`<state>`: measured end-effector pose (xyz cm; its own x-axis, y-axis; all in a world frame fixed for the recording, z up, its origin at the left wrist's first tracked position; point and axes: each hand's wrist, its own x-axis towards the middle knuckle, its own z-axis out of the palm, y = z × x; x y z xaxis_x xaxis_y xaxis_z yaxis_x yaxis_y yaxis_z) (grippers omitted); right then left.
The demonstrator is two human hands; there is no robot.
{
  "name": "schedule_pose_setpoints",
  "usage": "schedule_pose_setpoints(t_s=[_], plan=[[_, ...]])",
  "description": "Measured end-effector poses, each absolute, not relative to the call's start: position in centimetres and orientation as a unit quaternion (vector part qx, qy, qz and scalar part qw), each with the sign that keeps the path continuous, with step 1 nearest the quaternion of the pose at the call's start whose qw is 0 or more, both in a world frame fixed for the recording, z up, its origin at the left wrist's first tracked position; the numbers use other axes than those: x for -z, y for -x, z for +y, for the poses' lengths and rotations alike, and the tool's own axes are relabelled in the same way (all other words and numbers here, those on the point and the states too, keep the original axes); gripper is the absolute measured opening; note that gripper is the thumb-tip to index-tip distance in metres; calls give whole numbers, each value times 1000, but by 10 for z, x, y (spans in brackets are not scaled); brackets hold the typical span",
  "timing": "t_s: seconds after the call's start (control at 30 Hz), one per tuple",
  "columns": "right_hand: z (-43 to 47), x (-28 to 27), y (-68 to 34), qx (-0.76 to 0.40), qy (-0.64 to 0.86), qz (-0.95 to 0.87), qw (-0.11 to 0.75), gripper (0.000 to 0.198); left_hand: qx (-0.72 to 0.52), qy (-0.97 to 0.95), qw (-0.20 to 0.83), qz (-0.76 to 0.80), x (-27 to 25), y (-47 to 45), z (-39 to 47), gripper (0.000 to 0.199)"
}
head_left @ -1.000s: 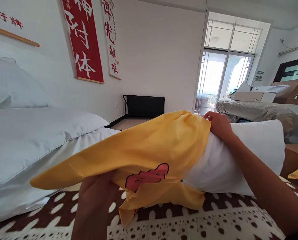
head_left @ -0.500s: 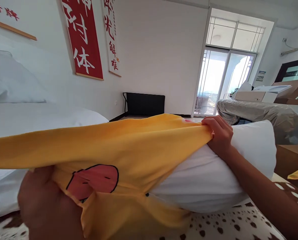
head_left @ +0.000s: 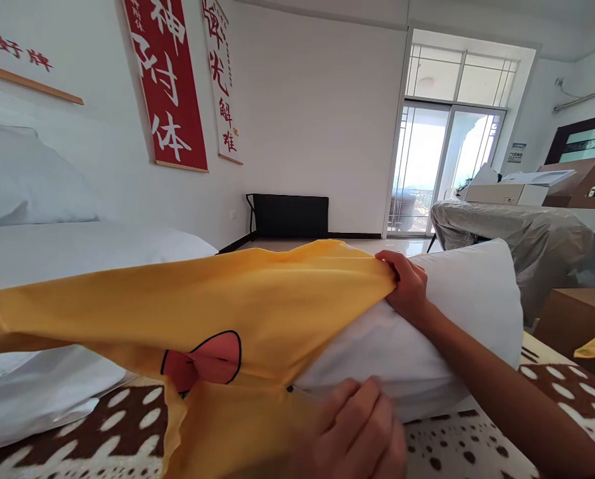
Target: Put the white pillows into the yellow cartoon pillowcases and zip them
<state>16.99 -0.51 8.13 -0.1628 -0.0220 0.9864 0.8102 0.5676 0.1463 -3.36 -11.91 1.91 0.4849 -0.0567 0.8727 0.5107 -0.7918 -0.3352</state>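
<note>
A yellow pillowcase (head_left: 257, 293) with a pink, black-outlined print is drawn partway over a white pillow (head_left: 471, 286), whose right end sticks out bare. My right hand (head_left: 407, 283) grips the upper edge of the case's opening, fingers curled over the cloth against the pillow. Low in the middle, my left hand (head_left: 359, 429) has its fingers bent around the lower edge of the opening; it is partly blurred, and the fingertips are hidden. A small dark zipper pull (head_left: 290, 388) shows at the corner of the opening.
A brown-and-white patterned blanket (head_left: 132, 419) lies underneath. White bedding (head_left: 102, 246) is at left. Cardboard boxes (head_left: 576, 313) stand at right, beside plastic-covered furniture (head_left: 516, 226). A black folded panel (head_left: 292, 216) leans on the far wall.
My left hand has come out from under the left part of the pillowcase and moved right to the lower edge of the opening. My right hand has shifted slightly left in view, still gripping the case.
</note>
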Motion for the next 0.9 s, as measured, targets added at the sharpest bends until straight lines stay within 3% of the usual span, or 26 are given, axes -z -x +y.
schedule_pose_setpoints(t_s=[0.1, 0.3, 0.53, 0.77, 0.9], plan=[[-2, -78, -168, 334, 299, -701, 554, 28, 455, 820, 298, -179, -5, -18, -89, 35], [1, -84, -171, 323, 330, -755, 467, 13, 445, 763, 309, -353, 8, -52, -48, 43], [-12, -100, -163, 77, 307, -809, 495, 18, 398, 740, 298, -453, -5, -47, -48, 51], [-27, -134, -171, 102, 310, -911, 252, 17, 433, 697, 297, -489, -4, -39, -45, 50], [-31, -157, -181, 124, 305, -914, 236, 13, 436, 682, 323, -491, -4, -34, -50, 53]])
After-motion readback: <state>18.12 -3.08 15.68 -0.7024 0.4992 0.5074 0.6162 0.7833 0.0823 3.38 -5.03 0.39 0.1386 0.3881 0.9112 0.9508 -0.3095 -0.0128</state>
